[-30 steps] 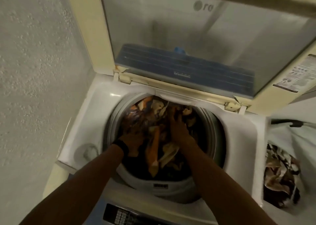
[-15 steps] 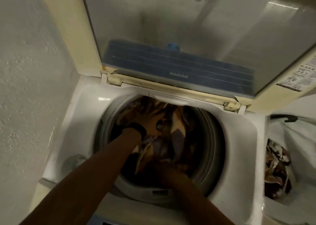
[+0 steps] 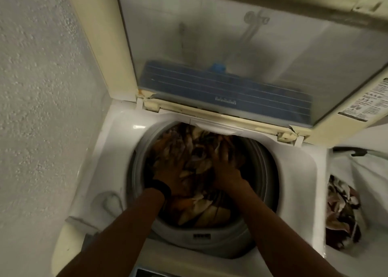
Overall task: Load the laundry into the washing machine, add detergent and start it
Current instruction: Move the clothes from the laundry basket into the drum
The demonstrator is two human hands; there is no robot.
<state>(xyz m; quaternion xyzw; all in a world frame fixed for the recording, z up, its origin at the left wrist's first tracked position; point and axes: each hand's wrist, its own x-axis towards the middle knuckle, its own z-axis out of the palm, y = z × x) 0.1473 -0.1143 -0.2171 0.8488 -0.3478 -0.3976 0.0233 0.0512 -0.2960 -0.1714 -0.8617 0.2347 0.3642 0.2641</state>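
Note:
The top-loading washing machine (image 3: pixel 117 150) stands open, its lid (image 3: pixel 210 35) raised at the back. Brown, orange and cream patterned laundry (image 3: pixel 199 159) fills the drum (image 3: pixel 266 171) almost to the rim. Both my hands are inside the drum on top of the pile. My left hand (image 3: pixel 170 169), with a black wristband, lies flat on the cloth at the left. My right hand (image 3: pixel 225 167) presses on the cloth at the middle with its fingers spread. No detergent is in view.
A white bag (image 3: pixel 367 171) to the right of the machine holds more patterned clothes (image 3: pixel 342 209). A rough wall (image 3: pixel 42 87) runs close along the left. The edge of the control panel (image 3: pixel 144 273) shows at the bottom.
My left hand has drawn back from the far side of the drum and my right hand has moved forward from the near rim. Both now lie side by side on the pile.

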